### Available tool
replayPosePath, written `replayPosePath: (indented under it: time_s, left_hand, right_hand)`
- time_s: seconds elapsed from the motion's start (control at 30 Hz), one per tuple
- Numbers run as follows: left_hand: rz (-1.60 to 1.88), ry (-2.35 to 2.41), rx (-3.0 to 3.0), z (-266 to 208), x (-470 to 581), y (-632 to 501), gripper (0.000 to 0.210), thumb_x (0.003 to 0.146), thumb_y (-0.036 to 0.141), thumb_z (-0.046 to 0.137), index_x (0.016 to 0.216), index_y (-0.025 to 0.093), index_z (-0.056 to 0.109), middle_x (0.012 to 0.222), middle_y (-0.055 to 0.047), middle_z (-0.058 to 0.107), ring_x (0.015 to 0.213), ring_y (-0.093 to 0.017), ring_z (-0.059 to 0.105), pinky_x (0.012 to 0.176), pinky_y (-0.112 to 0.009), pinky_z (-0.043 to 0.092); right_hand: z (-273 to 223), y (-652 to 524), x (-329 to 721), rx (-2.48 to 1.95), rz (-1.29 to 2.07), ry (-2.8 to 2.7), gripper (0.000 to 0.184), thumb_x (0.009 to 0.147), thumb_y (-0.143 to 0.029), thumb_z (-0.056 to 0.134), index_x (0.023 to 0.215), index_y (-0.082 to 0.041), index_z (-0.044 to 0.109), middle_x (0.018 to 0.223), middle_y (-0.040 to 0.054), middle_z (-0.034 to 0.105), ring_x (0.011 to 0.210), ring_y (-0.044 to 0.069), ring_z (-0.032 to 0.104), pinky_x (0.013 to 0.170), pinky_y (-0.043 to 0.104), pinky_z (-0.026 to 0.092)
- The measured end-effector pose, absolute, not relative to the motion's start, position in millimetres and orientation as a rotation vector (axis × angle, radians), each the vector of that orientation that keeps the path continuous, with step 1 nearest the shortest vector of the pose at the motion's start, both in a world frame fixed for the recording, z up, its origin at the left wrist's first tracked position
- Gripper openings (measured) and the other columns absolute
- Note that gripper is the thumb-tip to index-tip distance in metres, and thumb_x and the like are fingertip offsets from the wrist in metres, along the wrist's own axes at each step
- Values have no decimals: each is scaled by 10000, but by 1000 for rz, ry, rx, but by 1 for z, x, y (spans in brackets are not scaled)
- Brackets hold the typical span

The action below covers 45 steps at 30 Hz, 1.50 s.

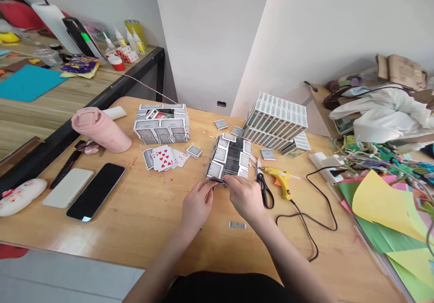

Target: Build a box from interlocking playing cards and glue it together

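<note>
Left hand (197, 206): narrow, pinching with thumb and fingertips a thin dark edge (214, 179) at the near end of the card-covered box (222, 154); cannot tell whether loose or part of the box.
Right hand (247, 198): curled, closed with the fingertips on the same edge, partly hidden behind own knuckles.
Card-covered box: at mid-table, just beyond both hands; clad in grey-backed cards, with a black band down the middle.
Scissors (266, 192): black-handled, just beside the right hand.
Glue gun (284, 181): yellow, lying right of the scissors, with a black cord (334, 203) looping across the table (152, 230).
Patterned strip (237, 225): flat on the wood, between the forearms.
Stacked card boxes (276, 118): in tiers, behind and to the right of the card-covered box.
Second box (162, 131): back left, also card-clad, with an opening on top.
Loose cards (165, 158): fanned in front of the second box, partly face up, showing hearts.
Phone (96, 192): dark-screened, far left of the hands, near a pink tumbler (101, 130).
Coloured sheets (388, 203): overlapping at far right, in yellow, green and pink.
</note>
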State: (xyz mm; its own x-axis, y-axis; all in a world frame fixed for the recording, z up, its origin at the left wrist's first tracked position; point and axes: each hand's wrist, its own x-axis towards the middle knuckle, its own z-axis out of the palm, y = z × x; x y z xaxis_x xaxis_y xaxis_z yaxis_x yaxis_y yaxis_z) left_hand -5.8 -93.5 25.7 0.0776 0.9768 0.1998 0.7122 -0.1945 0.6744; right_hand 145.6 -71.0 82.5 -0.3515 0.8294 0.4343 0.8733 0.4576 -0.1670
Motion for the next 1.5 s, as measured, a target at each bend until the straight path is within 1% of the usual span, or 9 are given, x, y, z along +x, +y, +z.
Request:
replayPosePath:
  time_s: [0.1, 0.27, 0.47, 0.67, 0.83, 0.97, 1.1, 1.33, 1.5]
  left_hand:
    - [912, 1728, 2092, 25, -5, -93, 299, 825, 144, 490, 1070, 282, 589, 995, 5, 648, 828, -132, 622, 674, -235, 476]
    - [923, 1782, 2217, 24, -5, -93, 323, 810, 120, 497, 1075, 283, 583, 991, 13, 656, 809, -133, 634, 628, -230, 468]
    - [910, 1841, 2276, 22, -3, -93, 317, 785, 89, 488, 1027, 253, 610, 906, -38, 653, 710, -151, 627, 566, -232, 455]
    - [963, 1784, 2119, 19, -4, -93, 270, 798, 121, 490, 994, 260, 614, 962, -32, 626, 769, -150, 633, 606, -239, 498]
    - [1144, 1610, 1846, 19, -7, -93, 216, 818, 184, 508, 1002, 249, 601, 969, -24, 628, 875, -137, 625, 791, -278, 527]
    - [1261, 1686, 1610, 17, -12, -90, 197, 797, 229, 544, 988, 194, 576, 913, -41, 654, 807, -134, 646, 720, -265, 557]
    - [1219, 1707, 1636, 16, -14, -80, 319, 771, 243, 564, 1084, 187, 561, 1004, -64, 668, 811, -149, 663, 745, -285, 556]
    - [1044, 1790, 1987, 28, -12, -64, 319, 744, 179, 548, 1060, 208, 589, 988, -48, 690, 828, -180, 666, 742, -286, 532]
    - [972, 1925, 2166, 30, -8, -62, 245, 732, 161, 544, 966, 171, 614, 835, -62, 705, 742, -206, 667, 667, -293, 519]
  right_hand:
    - [90, -63, 143, -1493, -140, -2398, 266, 693, -19, 446, 782, -179, 639, 625, 8, 638, 522, 124, 541, 462, 245, 247]
    - [101, -60, 136, -1458, -71, -2617, 237, 660, -11, 440, 761, -152, 602, 655, 39, 620, 562, 141, 526, 493, 253, 252]
    - [119, -54, 129, -1310, 51, -2874, 177, 727, -21, 436, 743, -136, 569, 693, 72, 606, 615, 167, 543, 497, 276, 268]
    - [125, -51, 126, -1303, 127, -2955, 178, 747, -32, 419, 773, -135, 561, 731, 79, 613, 652, 182, 569, 503, 274, 281]
    - [122, -46, 141, -1515, 260, -2699, 119, 775, -119, 439, 797, -176, 541, 754, 47, 627, 648, 162, 580, 497, 244, 282]
    - [110, -39, 162, -1683, 504, -2152, 71, 819, -231, 435, 808, -209, 502, 714, 17, 639, 614, 152, 596, 537, 225, 363]
    - [87, -44, 165, -1727, 578, -1710, 69, 833, -283, 421, 823, -219, 442, 720, 24, 660, 576, 152, 615, 531, 228, 411]
    - [46, -55, 146, -1723, 614, -1734, 115, 865, -277, 388, 922, -203, 456, 762, 52, 700, 652, 172, 661, 552, 231, 442]
    - [33, -50, 140, -1734, 463, -1744, 150, 874, -266, 387, 937, -170, 484, 727, 49, 694, 568, 144, 643, 518, 209, 415]
